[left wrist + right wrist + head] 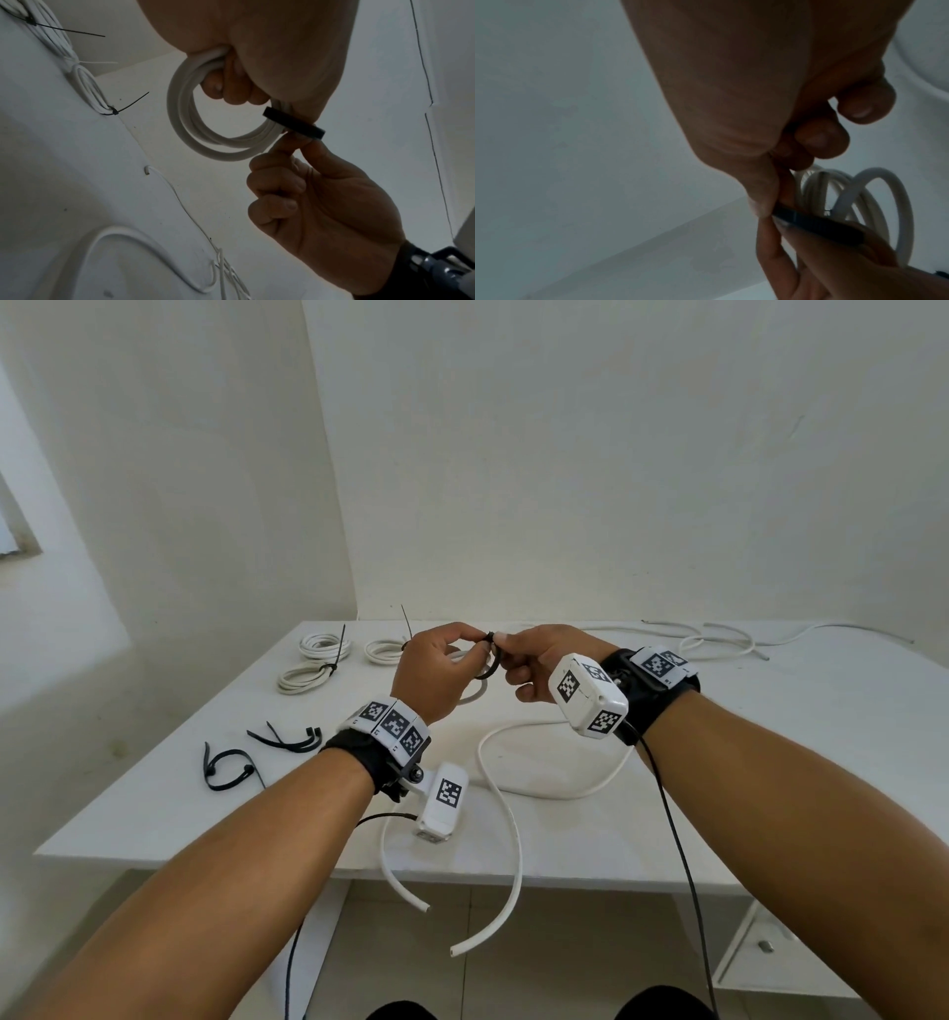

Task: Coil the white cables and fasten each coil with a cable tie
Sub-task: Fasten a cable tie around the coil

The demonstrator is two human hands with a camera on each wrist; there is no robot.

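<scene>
The left hand (431,667) clamps the white cable coil (205,130) steady while the right hand's (544,660) grip pinches the black cable tie (295,125) around it.

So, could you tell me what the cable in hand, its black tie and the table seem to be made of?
Cable coil: looks like white plastic-sheathed wire; smooth, matte, holds springy loops.
Black tie: a flat, thin, flexible strap, probably nylon.
Table: hard, white, smooth top, faintly glossy; painted board or laminate, I cannot tell which.
</scene>
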